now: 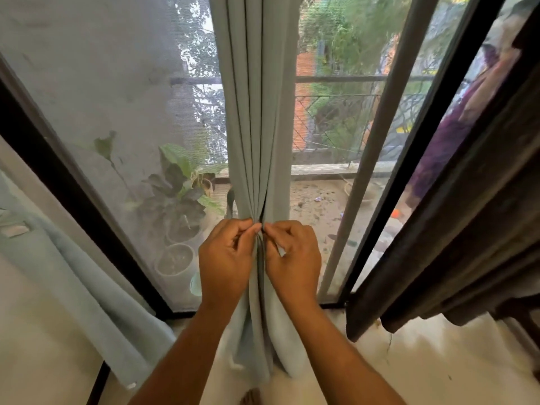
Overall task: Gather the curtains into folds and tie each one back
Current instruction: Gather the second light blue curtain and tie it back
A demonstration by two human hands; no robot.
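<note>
At the window's middle, I have my left hand and right hand pinching the curtain into tight pleats. Gathering looks done; next I need a tie, none in view.

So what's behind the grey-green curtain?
Behind the curtain: mesh screen, balcony railing, potted plants. The strip directly behind its folds is hidden.
</note>
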